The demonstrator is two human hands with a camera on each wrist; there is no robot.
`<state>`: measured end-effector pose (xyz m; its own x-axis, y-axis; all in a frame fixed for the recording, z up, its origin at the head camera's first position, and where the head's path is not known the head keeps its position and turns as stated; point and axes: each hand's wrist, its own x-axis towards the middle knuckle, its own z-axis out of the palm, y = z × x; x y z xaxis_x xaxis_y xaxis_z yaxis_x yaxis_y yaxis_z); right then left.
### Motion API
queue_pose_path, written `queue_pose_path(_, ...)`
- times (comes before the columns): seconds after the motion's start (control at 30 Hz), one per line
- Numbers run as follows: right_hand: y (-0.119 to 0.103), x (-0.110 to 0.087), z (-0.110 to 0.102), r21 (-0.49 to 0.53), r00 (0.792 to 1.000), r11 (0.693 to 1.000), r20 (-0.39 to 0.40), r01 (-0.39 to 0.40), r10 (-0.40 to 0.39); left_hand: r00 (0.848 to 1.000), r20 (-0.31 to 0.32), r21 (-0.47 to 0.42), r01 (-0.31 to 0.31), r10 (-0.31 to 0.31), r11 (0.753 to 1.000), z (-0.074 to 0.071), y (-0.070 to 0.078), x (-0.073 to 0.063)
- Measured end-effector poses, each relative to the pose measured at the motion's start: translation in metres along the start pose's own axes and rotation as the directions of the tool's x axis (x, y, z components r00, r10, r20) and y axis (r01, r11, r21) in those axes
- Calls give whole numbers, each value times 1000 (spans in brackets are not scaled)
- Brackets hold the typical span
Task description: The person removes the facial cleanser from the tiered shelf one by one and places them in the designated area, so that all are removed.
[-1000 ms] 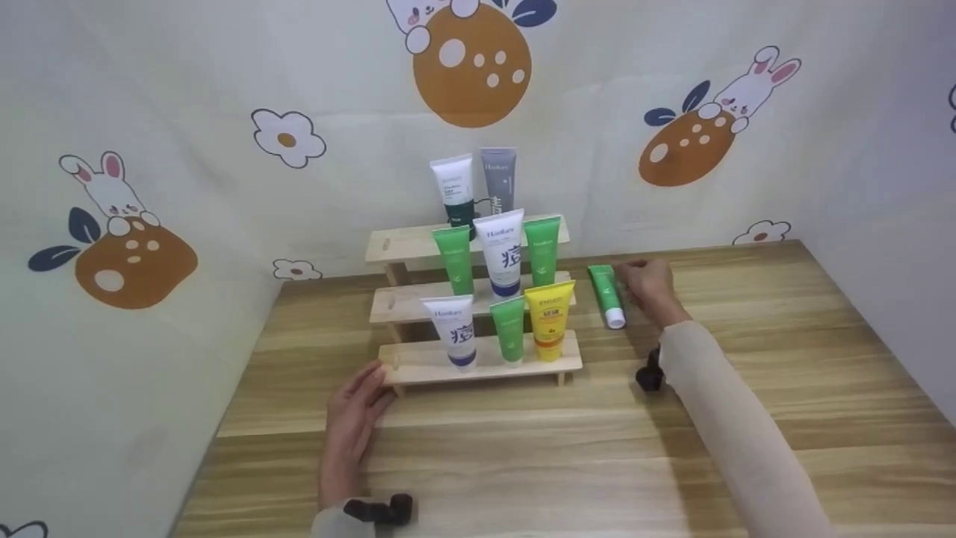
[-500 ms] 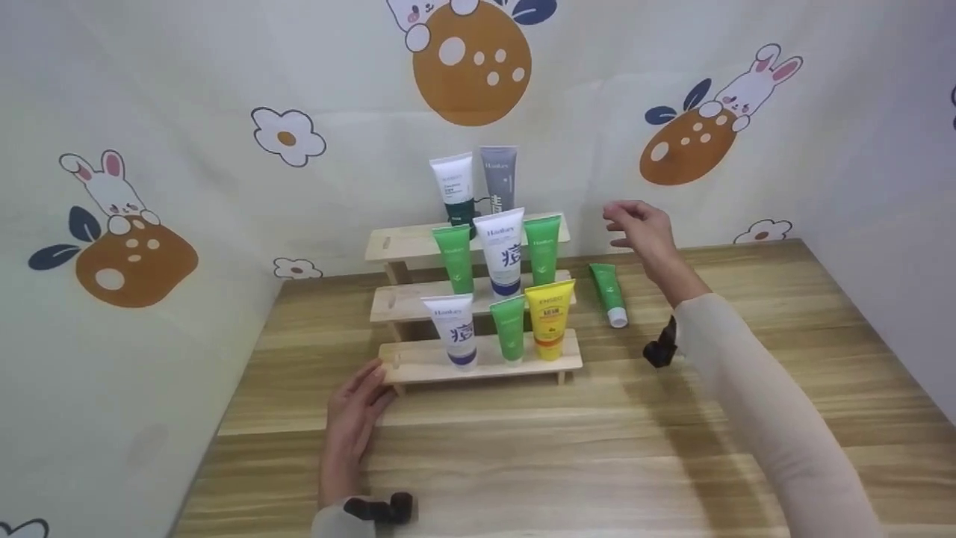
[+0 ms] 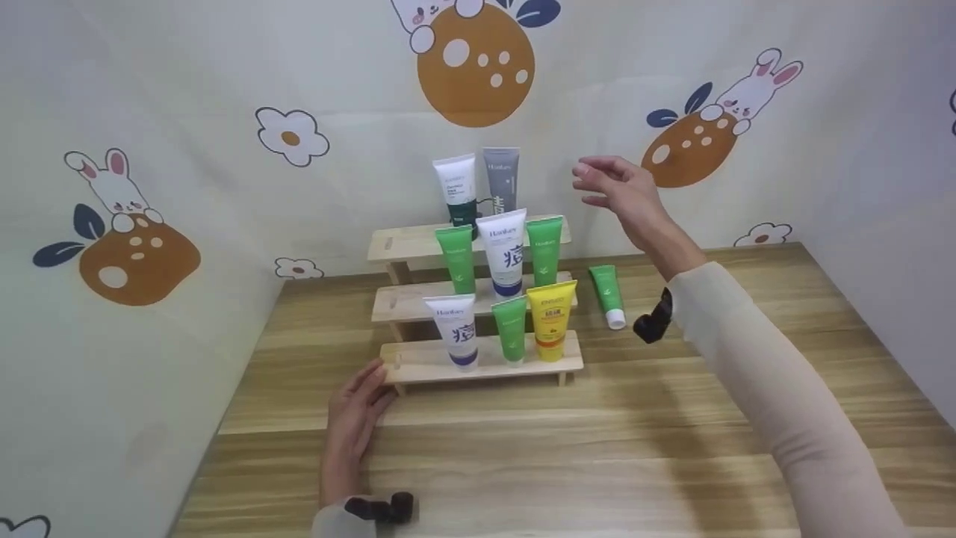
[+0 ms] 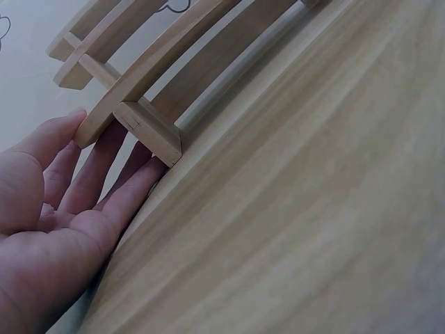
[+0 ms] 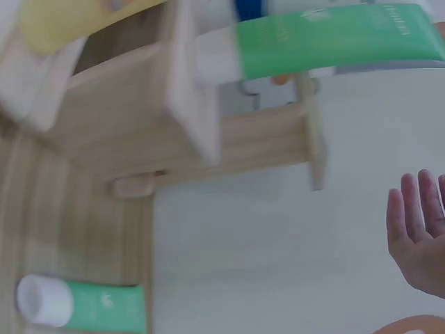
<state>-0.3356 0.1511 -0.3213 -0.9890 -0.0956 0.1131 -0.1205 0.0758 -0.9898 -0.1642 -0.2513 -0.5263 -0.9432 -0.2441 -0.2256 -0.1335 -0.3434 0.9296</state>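
A three-tier wooden display stand [image 3: 418,368] holds squeeze tubes stood on their caps. My left hand [image 3: 351,422] grips the left end of its lowest tier, thumb at the board's edge and fingers beneath, as the left wrist view shows by the leg [image 4: 149,131]. My right hand [image 3: 627,198] is raised to the right of the top tier, fingers spread a little, holding nothing. Nearest to it on that tier is a grey tube [image 3: 501,175], beside a white-and-dark-green tube [image 3: 457,183]. A green tube [image 3: 609,288] lies on the table right of the stand.
The middle tier bears a white tube [image 3: 502,243] between two green ones. On the lowest tier stand a white tube [image 3: 453,325], a green tube [image 3: 510,329] and a yellow tube [image 3: 551,317]. A patterned curtain [image 3: 336,202] hangs behind the wooden table [image 3: 508,463].
My right hand has risen from beside the lying green tube and moved up and left toward the top tier. The green tube stays lying there. My left hand has kept its place.
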Motion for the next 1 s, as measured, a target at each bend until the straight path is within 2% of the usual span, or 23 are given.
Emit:
queue_pose_path(0.33, -42, 0, 19, -91, 994, 996, 107, 13, -3, 1000, -8, 16, 7, -7, 1000, -2, -1, -1)
queue_pose_path(0.47, -57, -2, 31, -99, 988, 994, 156, 34, -18, 1000, -23, 28, 9, -8, 1000, -2, 0, -2)
queue_pose_path(0.53, -63, -1, 37, -100, 985, 994, 173, 43, -25, 1000, -11, 7, 2, -2, 1000, -2, 0, -2)
queue_pose_path(0.7, -67, 1, 49, -133, 985, 991, 175, 28, -4, 1000, 27, -53, -13, 14, 998, -2, 2, -1)
queue_pose_path(1.0, -64, 8, 68, -174, 992, 985, 121, -17, 38, 1000, 0, -30, -2, 2, 1000, 1, 1, -1)
